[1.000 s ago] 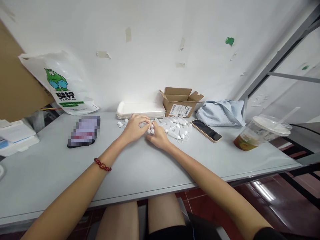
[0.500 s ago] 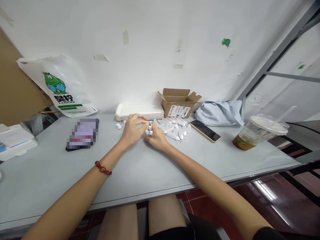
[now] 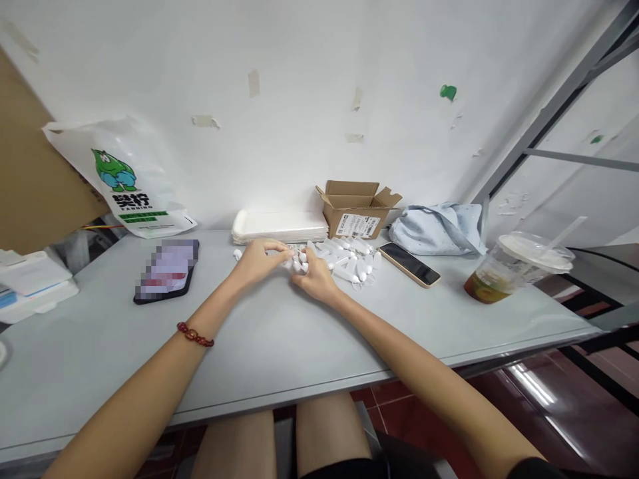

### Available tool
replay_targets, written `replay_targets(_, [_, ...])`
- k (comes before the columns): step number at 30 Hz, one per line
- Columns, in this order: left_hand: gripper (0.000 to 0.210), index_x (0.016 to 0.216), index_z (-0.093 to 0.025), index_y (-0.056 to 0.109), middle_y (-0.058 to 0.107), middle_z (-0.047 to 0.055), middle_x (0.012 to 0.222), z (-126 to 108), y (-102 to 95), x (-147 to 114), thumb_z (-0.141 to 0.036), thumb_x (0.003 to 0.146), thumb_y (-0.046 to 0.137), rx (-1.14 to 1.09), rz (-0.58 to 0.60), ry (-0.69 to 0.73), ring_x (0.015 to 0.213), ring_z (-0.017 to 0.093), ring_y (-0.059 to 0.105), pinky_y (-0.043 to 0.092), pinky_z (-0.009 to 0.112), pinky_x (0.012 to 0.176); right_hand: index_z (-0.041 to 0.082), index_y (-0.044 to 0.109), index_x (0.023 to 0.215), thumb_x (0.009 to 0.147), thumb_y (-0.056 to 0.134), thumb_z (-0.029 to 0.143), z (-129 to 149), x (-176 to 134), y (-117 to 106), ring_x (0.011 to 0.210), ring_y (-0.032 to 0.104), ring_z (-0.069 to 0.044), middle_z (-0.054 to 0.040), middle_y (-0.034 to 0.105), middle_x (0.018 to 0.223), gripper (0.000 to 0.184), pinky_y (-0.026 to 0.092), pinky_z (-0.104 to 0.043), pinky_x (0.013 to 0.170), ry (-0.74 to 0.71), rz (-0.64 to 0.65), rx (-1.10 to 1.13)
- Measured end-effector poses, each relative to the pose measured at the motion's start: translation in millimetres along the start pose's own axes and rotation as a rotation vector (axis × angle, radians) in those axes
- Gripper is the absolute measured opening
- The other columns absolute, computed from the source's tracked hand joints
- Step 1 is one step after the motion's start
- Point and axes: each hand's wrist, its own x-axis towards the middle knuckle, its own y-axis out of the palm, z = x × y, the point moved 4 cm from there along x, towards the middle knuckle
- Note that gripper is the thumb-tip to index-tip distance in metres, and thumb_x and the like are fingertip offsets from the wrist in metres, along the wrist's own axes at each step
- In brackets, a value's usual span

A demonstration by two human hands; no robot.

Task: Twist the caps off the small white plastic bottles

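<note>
My right hand (image 3: pixel 317 279) is closed round small white-capped plastic tubes (image 3: pixel 299 261), their caps showing between thumb and fingers. From the left, my left hand (image 3: pixel 258 264) meets them with thumb and forefinger pinched together at the tubes. Whatever lies exactly between its fingertips is too small to make out. Just beyond my right hand spreads a pile of similar translucent white tubes (image 3: pixel 344 256) with thin loops on some. A small white piece (image 3: pixel 237 254) lies to the left of my left hand.
Behind the hands are stacked white trays (image 3: pixel 279 226) and an open cardboard box (image 3: pixel 357 213). A phone (image 3: pixel 410 264), pale blue cloth bag (image 3: pixel 436 228) and drink cup (image 3: pixel 514 266) stand right. Left are another phone (image 3: pixel 167 271), a white printed bag (image 3: pixel 134 179) and a white box (image 3: pixel 34 283).
My left hand has lowered and shifted slightly left, its fingers flatter than before. My right hand stays nearly in place with the tubes. The view has tilted slightly.
</note>
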Motion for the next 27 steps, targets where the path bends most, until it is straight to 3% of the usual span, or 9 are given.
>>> replay_targets(9, [0.023,0.060,-0.018,0.069,0.072,0.005,0.075,-4,8.0,-1,-0.031,0.067,0.052,0.159,-0.077,0.040,0.081,0.023,0.064,0.046,0.033,0.079,0.022,0.043,0.099,0.063,0.055,0.022,1,0,2,0.066,0.050,-0.020,0.0023,0.054,0.074,0.037,0.039,-0.029,0.065,-0.038,0.028,-0.076])
replay_targets(17, [0.025,0.072,-0.017,0.070,0.074,0.006,0.086,-3,-15.4,3,-0.039,0.072,0.057,0.119,-0.148,-0.013,0.085,0.022,0.064,0.047,0.031,0.081,0.022,0.044,0.097,0.063,0.056,0.022,2,1,0,0.069,0.052,-0.020,0.0021,0.055,0.075,0.036,0.041,-0.030,0.068,0.000,0.027,-0.020])
replay_targets(22, [0.026,0.073,-0.017,0.067,0.073,0.007,0.083,12,-15.4,6,-0.038,0.075,0.051,0.197,-0.059,0.001,0.085,0.024,0.064,0.048,0.035,0.082,0.022,0.044,0.094,0.063,0.058,0.023,1,0,-1,0.071,0.053,-0.020,0.0021,0.054,0.074,0.034,0.042,-0.030,0.068,0.047,-0.009,-0.012])
replay_targets(24, [0.023,0.080,-0.018,0.066,0.072,0.007,0.090,20,-10.9,6,-0.031,0.070,0.051,0.197,0.029,0.014,0.091,0.025,0.064,0.048,0.037,0.085,0.022,0.044,0.093,0.063,0.059,0.023,1,-1,-2,0.072,0.053,-0.020,0.0019,0.055,0.075,0.033,0.042,-0.030,0.068,0.056,-0.019,-0.002])
replay_targets(27, [0.035,0.096,-0.018,0.065,0.070,0.007,0.104,23,-3.3,2,-0.029,0.065,0.054,0.160,0.217,0.034,0.099,0.025,0.063,0.047,0.038,0.089,0.022,0.044,0.091,0.062,0.061,0.025,1,-1,-3,0.072,0.053,-0.019,0.0020,0.055,0.076,0.033,0.041,-0.029,0.067,0.071,-0.015,0.016])
